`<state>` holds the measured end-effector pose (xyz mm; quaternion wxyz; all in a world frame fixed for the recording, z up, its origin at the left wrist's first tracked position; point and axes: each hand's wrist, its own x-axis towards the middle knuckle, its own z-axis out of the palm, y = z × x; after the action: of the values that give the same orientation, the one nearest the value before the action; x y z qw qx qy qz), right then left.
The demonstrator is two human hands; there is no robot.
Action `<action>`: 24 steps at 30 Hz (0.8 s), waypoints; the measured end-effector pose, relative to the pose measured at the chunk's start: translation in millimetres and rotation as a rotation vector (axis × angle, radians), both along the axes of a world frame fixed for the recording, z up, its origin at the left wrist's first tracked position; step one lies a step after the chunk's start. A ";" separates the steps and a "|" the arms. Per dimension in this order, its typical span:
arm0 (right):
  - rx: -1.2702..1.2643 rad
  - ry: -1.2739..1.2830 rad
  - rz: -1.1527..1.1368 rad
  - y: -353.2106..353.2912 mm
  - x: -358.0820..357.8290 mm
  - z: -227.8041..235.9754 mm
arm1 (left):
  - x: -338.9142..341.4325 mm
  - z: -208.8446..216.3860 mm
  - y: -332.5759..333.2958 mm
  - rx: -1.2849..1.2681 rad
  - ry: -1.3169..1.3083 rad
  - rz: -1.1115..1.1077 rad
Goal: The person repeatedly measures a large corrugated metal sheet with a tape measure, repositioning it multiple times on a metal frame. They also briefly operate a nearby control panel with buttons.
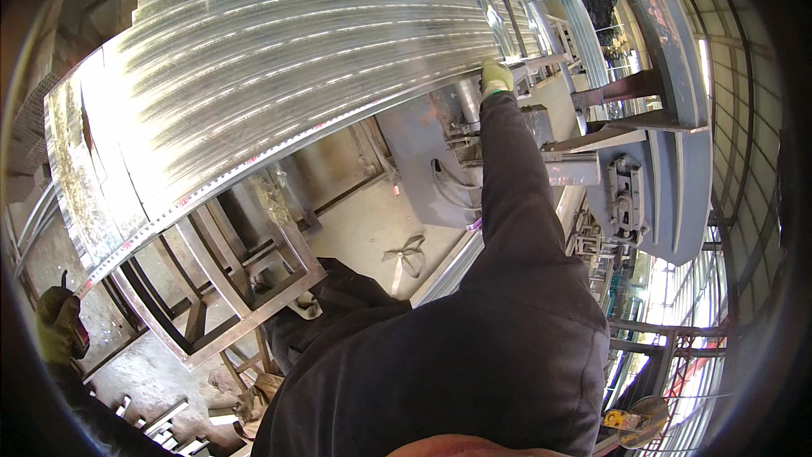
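the right hand (pixel 496 78) in a pale green glove grips the far right edge of the long corrugated metal sheet (pixel 279 85) lying across the steel frame (pixel 254 288) (stiff, heavy, sharp-edged, best held at its ends), while the left hand (pixel 57 322), gloved near its left end, holds nothing i can tell.

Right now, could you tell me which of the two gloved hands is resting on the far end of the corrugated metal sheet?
The right hand, in a light green glove with its arm stretched out, touches the far end of the corrugated metal sheet. The left hand, in a darker glove, sits low by the near end.
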<state>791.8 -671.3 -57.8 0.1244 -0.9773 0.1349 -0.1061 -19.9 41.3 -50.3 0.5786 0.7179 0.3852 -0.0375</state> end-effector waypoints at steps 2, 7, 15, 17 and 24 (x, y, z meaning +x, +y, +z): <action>0.077 -0.010 -0.028 -2.0 1.5 -3.6 | -5.3 -1.3 -2.2 0.031 -0.046 0.007; -0.001 0.045 0.057 -2.8 -6.3 3.0 | -3.7 9.2 -14.7 0.019 0.045 0.104; -0.068 0.097 -0.036 -13.9 20.2 1.0 | 18.5 13.9 -24.5 0.071 0.041 0.061; -0.595 0.168 0.155 -24.5 29.3 -2.6 | 30.7 16.1 -25.1 0.140 0.088 0.009; -0.555 0.115 0.330 -28.6 -0.8 29.5 | 58.0 62.0 -41.0 0.307 0.234 -0.225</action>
<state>791.0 -699.9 -28.3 -0.1390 -0.9870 -0.0524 -0.0618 38.1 0.3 11.7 0.4063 0.8268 0.3682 -0.1257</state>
